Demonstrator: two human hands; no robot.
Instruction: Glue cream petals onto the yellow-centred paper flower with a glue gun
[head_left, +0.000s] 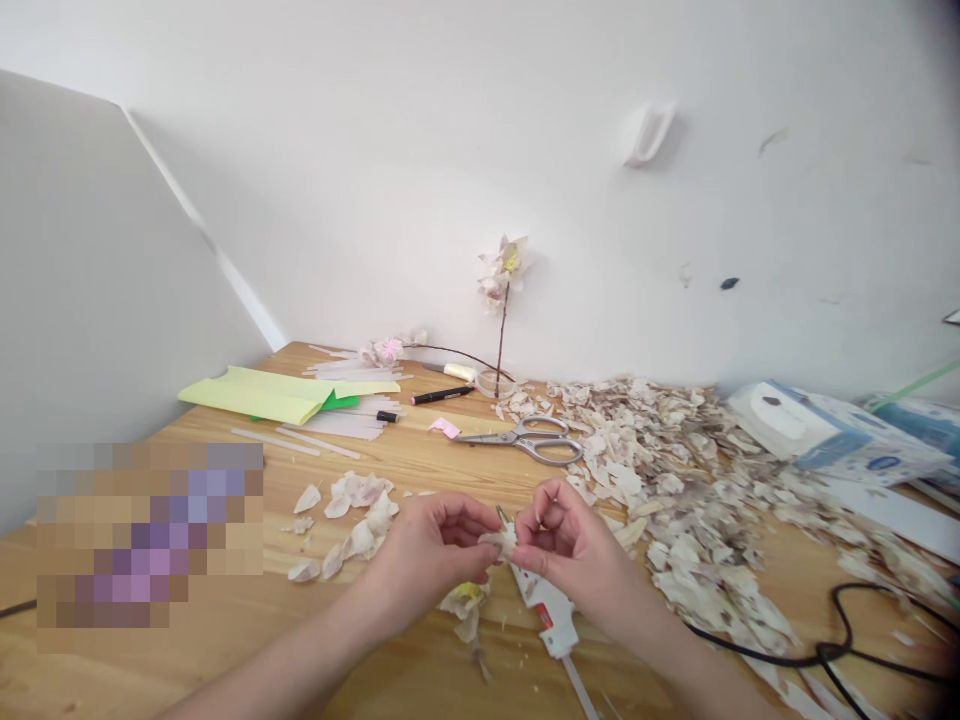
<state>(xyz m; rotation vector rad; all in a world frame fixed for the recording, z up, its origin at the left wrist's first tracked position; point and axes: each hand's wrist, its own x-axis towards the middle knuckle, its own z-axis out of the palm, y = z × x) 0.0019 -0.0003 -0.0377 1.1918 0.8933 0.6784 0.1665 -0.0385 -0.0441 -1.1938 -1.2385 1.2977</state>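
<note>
Between them, my left hand (442, 540) and my right hand (559, 535) pinch a small pale dried petal (498, 543); the fingertips of both hands are closed on its edges. Below the hands lies a white hot glue gun (555, 615) with a red mark, a glue stick coming out of its rear. Part of the glue gun is hidden behind my fingers. Just under my left hand rests a partly made petal flower (469, 603) with a yellow centre and a thin stem. Several loose petals (364, 520) are scattered left of my left hand.
A big heap of dried petals (675, 470) covers the right side. Scissors (525, 440), a black marker (442, 395), glue sticks (360, 425) and yellow paper (262, 393) lie farther back. A finished flower (510, 262) stands against the wall. A black cable (787, 660) loops at right, near a tissue pack (840, 430).
</note>
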